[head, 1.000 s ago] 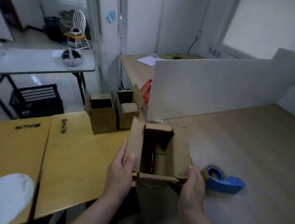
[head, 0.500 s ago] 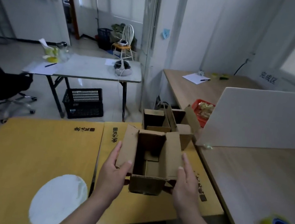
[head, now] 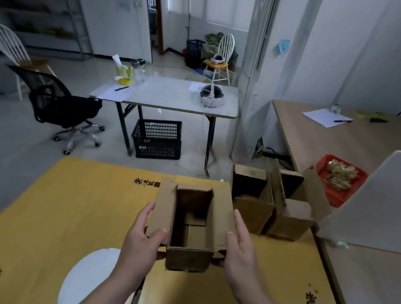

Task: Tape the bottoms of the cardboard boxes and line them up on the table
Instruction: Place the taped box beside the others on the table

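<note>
— Where is the cardboard box (head: 189,258)?

— Near the middle, over the yellow sheet (head: 61,210) that covers the near surface. It sits upright with its top flaps spread open, so the inside shows. I cannot tell whether its base touches the sheet or hangs just above it.

— And the hands?

— One on each side. The left hand (head: 143,240) grips the left flap, with the thumb laid on the flap's inner face and the fingers behind it. The right hand (head: 240,252) holds the right side the same way: thumb on the flap's edge, fingers stretched along the outside. Neither hand holds anything else.

— Any other boxes?

— A second box (head: 250,208) and a third box (head: 292,221) stand touching side by side at the far right of the yellow sheet, both open at the top. They are just beyond and to the right of the held one.

— What is around them?

— A white board (head: 384,212) stands on the right, with a red tray (head: 340,179) behind it on a wooden desk (head: 346,144). Farther off, a folding table (head: 171,95) has a black crate (head: 158,139) under it, and an office chair (head: 61,107) stands to the left.
</note>
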The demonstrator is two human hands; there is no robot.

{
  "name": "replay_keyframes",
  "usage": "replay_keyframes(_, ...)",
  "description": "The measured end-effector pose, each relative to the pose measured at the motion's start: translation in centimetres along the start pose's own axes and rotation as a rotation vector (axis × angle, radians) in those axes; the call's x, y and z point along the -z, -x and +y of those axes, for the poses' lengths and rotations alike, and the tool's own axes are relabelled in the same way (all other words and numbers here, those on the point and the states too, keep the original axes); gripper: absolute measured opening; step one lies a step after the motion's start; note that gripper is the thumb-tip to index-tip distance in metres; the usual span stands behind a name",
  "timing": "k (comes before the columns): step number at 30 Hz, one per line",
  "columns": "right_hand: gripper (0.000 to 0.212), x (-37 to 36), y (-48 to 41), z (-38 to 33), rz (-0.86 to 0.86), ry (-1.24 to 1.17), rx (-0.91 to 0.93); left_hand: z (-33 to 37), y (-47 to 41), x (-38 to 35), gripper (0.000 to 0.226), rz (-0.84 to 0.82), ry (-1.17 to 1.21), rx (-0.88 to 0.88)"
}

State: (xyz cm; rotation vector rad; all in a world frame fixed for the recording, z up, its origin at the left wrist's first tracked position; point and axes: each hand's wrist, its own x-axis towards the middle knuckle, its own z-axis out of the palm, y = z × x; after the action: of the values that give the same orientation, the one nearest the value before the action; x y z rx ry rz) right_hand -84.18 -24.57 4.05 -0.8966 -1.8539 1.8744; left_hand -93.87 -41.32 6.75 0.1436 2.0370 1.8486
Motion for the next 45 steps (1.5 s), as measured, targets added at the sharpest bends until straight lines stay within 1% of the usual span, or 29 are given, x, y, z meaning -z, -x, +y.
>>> replay_keyframes(3,0.054,-0.7,-2.4,0.0,-0.063,0.034,-0.011,0.0,-1.3,-0.1,0.062,0.051,0.059,0.045)
replay_keyframes(7,0.055,-2.1,-4.9,0.0,-0.095,0.035,-0.035,-0.2,-3.4,0.0,0.064,0.109,0.102,0.101)
replay_keyframes(12,0.056,-3.7,-8.2,-0.1,-0.085,0.061,-0.082,-0.8,-7.6,0.4,0.066,0.097,0.028,0.114)
replay_keyframes(15,0.062,-4.7,-9.8,-0.6,-0.046,0.144,-0.085,-1.4,-10.6,0.7,0.066,0.085,-0.043,0.114)
replay_keyframes(19,0.068,-6.4,-11.5,-1.2,-0.026,0.253,-0.104,-1.6,-14.0,1.0,0.066,0.085,-0.165,0.066)
replay_keyframes(23,0.068,-7.9,-13.5,-1.4,0.036,0.268,-0.122,-1.6,-17.2,1.0,0.069,0.054,-0.237,0.065)
replay_keyframes(29,0.066,-8.6,-16.7,-2.0,0.131,0.234,-0.153,-1.1,-21.6,-0.3,0.071,-0.003,-0.258,0.068)
replay_keyframes(35,0.065,-8.1,-19.4,-2.6,0.239,0.325,-0.146,-1.5,-24.5,-2.6,0.076,-0.046,-0.281,0.030)
replay_keyframes(38,0.066,-7.9,-20.5,-2.4,0.225,0.407,-0.175,-2.9,-25.6,-3.4,0.076,-0.080,-0.315,0.039)
replay_keyframes(42,0.067,-8.0,-20.9,-1.4,0.199,0.480,-0.283,-4.9,-25.8,-3.7,0.081,-0.155,-0.383,0.094)
replay_keyframes(45,0.068,-7.9,-21.0,-0.4,0.214,0.520,-0.255,-5.4,-25.8,-4.1,0.084,-0.173,-0.359,0.116)
